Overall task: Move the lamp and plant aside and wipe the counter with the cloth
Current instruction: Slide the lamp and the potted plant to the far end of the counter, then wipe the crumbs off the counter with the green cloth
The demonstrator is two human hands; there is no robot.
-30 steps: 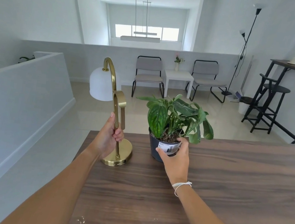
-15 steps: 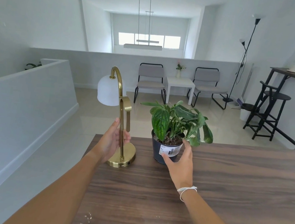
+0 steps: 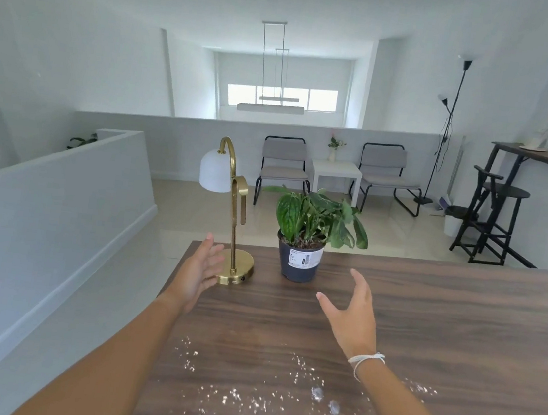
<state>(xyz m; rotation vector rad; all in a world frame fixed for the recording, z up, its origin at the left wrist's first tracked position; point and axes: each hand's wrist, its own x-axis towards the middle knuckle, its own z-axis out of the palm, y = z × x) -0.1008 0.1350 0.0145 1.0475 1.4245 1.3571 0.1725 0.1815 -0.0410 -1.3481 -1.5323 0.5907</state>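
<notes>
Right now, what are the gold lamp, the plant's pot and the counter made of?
The lamp looks like brushed brass-coloured metal, going by its soft gold sheen; its white shade seems frosted glass or plastic. The pot looks like thin dark matt plastic with a paper label. The counter shows dark wood grain, either real wood or laminate.

Single head view, looking forward and down over counter (image 3: pixel 423 329) far corner, room beyond; hands close.
</notes>
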